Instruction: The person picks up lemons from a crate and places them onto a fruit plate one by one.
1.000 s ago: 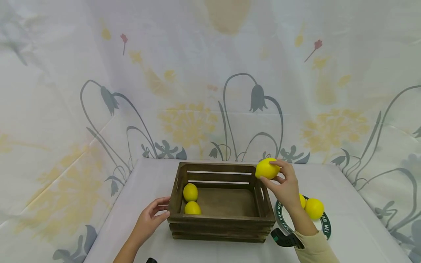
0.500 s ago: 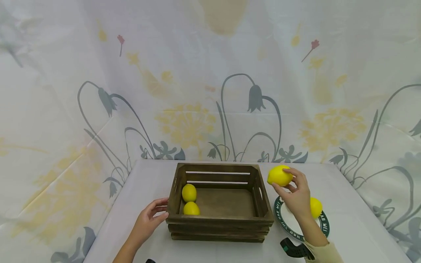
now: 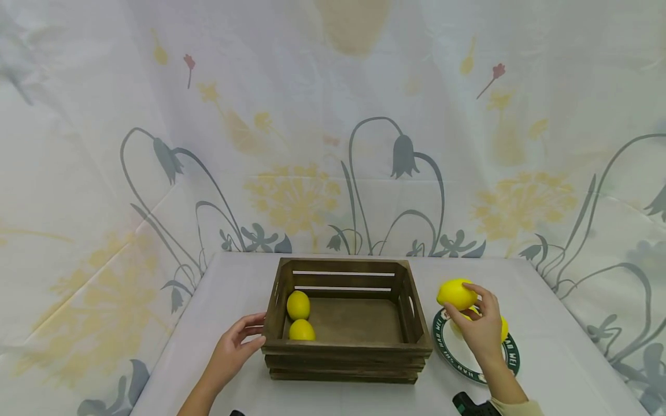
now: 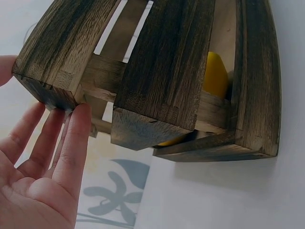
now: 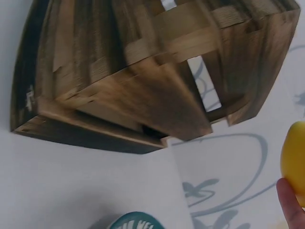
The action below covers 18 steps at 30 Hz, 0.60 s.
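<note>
My right hand (image 3: 481,329) pinches a yellow lemon (image 3: 457,294) between thumb and fingers, above the far part of a green-rimmed plate (image 3: 442,346). At the right wrist view's edge, the same lemon (image 5: 294,157) shows beside a fingertip. Two more lemons on the plate, one yellow lemon (image 3: 504,329) at its right, are partly hidden by the hand. The fingers of my left hand (image 3: 234,349), fairly straight, touch the left end of a brown slatted wooden crate (image 3: 346,361). Inside, along its left side, lie a far lemon (image 3: 298,305) and a near lemon (image 3: 302,330).
A white-covered table (image 3: 239,271) carries the crate and plate, with the plate close to the crate's right side. Behind it hangs a pale curtain (image 3: 312,115) printed with flowers. A black wrist device (image 3: 470,404) sits by the right sleeve.
My right hand has carried the lemon from beside the crate's back right corner rightward and lower, over the plate. The left hand stays at the crate's left end.
</note>
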{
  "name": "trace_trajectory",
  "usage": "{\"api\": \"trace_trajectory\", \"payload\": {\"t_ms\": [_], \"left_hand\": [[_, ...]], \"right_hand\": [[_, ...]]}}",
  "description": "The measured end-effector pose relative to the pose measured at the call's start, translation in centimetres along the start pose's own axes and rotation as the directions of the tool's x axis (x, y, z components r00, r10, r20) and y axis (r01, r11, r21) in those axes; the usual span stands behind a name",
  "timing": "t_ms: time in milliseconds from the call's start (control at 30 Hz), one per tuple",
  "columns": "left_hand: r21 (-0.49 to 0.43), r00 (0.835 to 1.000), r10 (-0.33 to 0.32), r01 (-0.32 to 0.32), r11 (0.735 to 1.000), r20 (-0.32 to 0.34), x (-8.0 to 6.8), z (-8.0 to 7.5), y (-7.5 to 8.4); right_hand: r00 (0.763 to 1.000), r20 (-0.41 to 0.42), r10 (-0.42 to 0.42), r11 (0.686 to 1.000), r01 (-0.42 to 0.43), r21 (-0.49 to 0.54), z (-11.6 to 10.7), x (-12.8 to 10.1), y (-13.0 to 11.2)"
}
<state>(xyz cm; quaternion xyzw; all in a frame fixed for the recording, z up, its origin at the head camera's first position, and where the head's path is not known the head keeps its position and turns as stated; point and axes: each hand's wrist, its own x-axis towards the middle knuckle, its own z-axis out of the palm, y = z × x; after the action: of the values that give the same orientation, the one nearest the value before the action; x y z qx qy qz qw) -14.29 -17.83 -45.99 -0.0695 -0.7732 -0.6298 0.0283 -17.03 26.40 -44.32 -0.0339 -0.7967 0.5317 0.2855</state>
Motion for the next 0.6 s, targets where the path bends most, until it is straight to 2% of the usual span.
{"api": "trace_trajectory", "payload": {"t_ms": [167,300,500,600], "left_hand": [[0.003,1.000,-0.012,0.012,1.000,0.000,0.0,0.0,0.0],[0.003,1.000,-0.008,0.008,1.000,0.002,0.0,0.0,0.0],[0.015,1.000,0.011,-0.011,1.000,0.006,0.1,0.0,-0.2],[0.015,1.000,0.014,-0.014,1.000,0.004,0.1,0.0,-0.2]], "right_hand": [[0.998,-0.021,0.052,0.998,-0.053,-0.026,0.0,-0.7,1.2],[0.999,-0.021,0.046,0.999,-0.047,-0.025,0.1,-1.1,2.2],[0.998,-0.053,-0.017,0.997,0.014,-0.072,0.5,-1.4,7.0],[0.997,-0.075,-0.003,0.994,-0.005,-0.106,0.7,-1.2,9.6]]}}
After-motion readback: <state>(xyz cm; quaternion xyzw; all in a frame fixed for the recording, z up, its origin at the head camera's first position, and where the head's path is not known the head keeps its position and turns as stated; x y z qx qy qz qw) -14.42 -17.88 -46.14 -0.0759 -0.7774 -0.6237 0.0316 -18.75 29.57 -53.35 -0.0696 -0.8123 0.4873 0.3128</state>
